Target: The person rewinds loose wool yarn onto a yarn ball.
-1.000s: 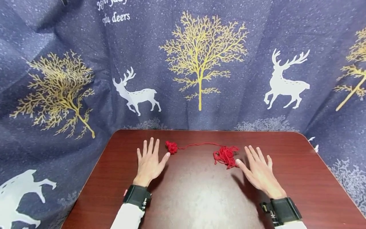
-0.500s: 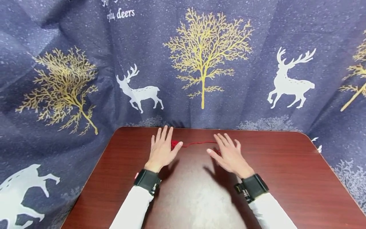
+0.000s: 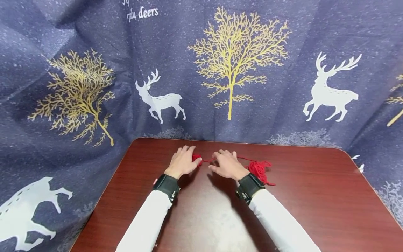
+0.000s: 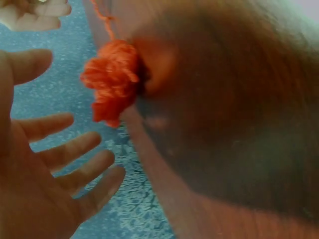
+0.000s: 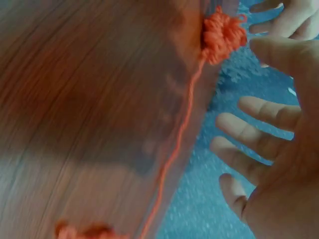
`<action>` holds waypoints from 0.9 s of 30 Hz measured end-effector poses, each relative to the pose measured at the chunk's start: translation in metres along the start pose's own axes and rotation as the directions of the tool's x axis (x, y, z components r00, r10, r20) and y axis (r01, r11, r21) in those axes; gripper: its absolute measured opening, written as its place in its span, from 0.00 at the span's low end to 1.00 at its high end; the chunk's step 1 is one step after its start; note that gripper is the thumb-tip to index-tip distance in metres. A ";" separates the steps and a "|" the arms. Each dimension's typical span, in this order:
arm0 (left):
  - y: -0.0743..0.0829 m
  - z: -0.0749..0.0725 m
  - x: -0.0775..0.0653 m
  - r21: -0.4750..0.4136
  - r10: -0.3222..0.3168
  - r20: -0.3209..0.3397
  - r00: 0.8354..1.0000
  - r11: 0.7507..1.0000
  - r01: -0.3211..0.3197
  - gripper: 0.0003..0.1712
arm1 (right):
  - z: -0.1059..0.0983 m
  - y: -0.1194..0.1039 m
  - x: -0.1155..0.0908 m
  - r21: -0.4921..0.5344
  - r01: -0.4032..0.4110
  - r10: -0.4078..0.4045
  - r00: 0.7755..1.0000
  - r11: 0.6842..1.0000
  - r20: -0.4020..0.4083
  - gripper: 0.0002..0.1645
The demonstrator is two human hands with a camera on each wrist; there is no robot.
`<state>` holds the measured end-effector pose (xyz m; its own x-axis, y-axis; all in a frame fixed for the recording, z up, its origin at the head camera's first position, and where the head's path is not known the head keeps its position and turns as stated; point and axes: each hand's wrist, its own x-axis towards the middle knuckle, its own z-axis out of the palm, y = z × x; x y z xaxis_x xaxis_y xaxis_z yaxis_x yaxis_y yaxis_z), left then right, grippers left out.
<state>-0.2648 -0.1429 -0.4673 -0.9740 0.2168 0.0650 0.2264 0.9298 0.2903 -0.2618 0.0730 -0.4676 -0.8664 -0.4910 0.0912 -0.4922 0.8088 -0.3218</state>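
Observation:
A small bunched red yarn piece (image 3: 197, 160), seemingly crocheted, lies on the table between both hands. My left hand (image 3: 182, 163) hovers at its left side, fingers spread and slightly bent. In the left wrist view the yarn piece (image 4: 112, 79) sits apart from the thumb and fingers. Above the strand of yarn (image 5: 174, 149) is my right hand (image 3: 227, 164), palm down with loosely bent fingers, holding nothing. That strand runs from the small piece to a loose red yarn tangle (image 3: 259, 171), which lies beside the right wrist. The right hand covers part of the strand in the head view.
The brown wooden table (image 3: 315, 196) has rounded far corners and a glare patch near the front. Behind it hangs a dark blue curtain (image 3: 267, 105) printed with deer and trees. A black camera band (image 3: 250, 185) circles each wrist.
My right hand has swept left past the yarn tangle toward the small yarn piece. The left hand has shifted right to that piece. Fingers on both hands have bent a little more.

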 end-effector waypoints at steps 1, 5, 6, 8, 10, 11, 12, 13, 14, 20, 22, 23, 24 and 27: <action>-0.001 0.001 0.001 0.000 -0.004 0.016 1.000 1.000 0.004 0.38 | 0.002 -0.001 0.004 0.003 0.000 0.000 1.000 1.000 0.005 0.28; -0.005 0.006 0.004 -0.005 -0.014 0.065 0.998 1.000 0.015 0.36 | 0.011 -0.006 0.018 0.014 -0.004 0.004 0.999 1.000 0.036 0.22; -0.006 0.007 0.004 -0.008 -0.015 0.074 0.997 1.000 0.016 0.36 | 0.013 -0.007 0.021 0.015 -0.008 0.007 0.999 1.000 0.039 0.21; -0.007 0.008 0.006 -0.017 -0.021 0.092 0.996 1.000 0.023 0.36 | 0.016 -0.008 0.026 0.007 -0.013 0.013 0.999 1.000 0.046 0.18; -0.009 0.009 0.007 -0.027 -0.024 0.111 0.994 0.999 0.027 0.35 | 0.018 -0.009 0.031 -0.011 -0.018 0.019 0.998 1.000 0.052 0.16; -0.010 0.009 0.008 -0.031 -0.025 0.121 0.992 0.999 0.029 0.35 | 0.019 -0.010 0.033 -0.022 -0.020 0.021 0.998 1.000 0.054 0.16; -0.011 0.010 0.008 -0.034 -0.027 0.132 0.991 0.999 0.032 0.35 | 0.020 -0.011 0.035 -0.034 -0.021 0.023 0.998 0.999 0.056 0.15; -0.012 0.010 0.008 -0.036 -0.028 0.141 0.990 0.999 0.033 0.34 | 0.021 -0.011 0.037 -0.045 -0.019 0.021 0.998 0.999 0.058 0.13; -0.013 0.010 0.009 -0.040 -0.027 0.148 0.989 0.999 0.033 0.33 | 0.022 -0.012 0.039 -0.054 -0.014 0.017 0.998 0.998 0.060 0.12; -0.014 0.009 0.009 -0.073 -0.010 0.152 0.988 0.997 0.021 0.29 | 0.023 -0.015 0.045 -0.076 -0.022 0.028 0.996 0.997 0.083 0.08; -0.014 0.010 0.009 -0.097 0.002 0.141 0.990 0.995 0.012 0.28 | 0.023 -0.016 0.046 -0.086 -0.038 0.046 0.994 0.996 0.099 0.08; -0.015 0.010 0.009 -0.111 0.009 0.137 0.991 0.994 0.006 0.27 | 0.023 -0.017 0.047 -0.093 -0.043 0.053 0.993 0.995 0.108 0.07; -0.015 0.011 0.010 -0.126 0.016 0.134 0.991 0.992 0.001 0.26 | 0.024 -0.017 0.048 -0.098 -0.048 0.060 0.992 0.994 0.116 0.07; -0.016 0.013 0.010 -0.172 0.034 0.113 0.993 0.985 -0.014 0.24 | 0.025 -0.017 0.049 -0.115 -0.051 0.067 0.989 0.992 0.132 0.05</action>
<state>-0.2781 -0.1521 -0.4836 -0.9591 0.2810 -0.0336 0.2366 0.8614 0.4494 -0.2938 0.0268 -0.4810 -0.8785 -0.4746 -0.0557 -0.4535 0.8648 -0.2156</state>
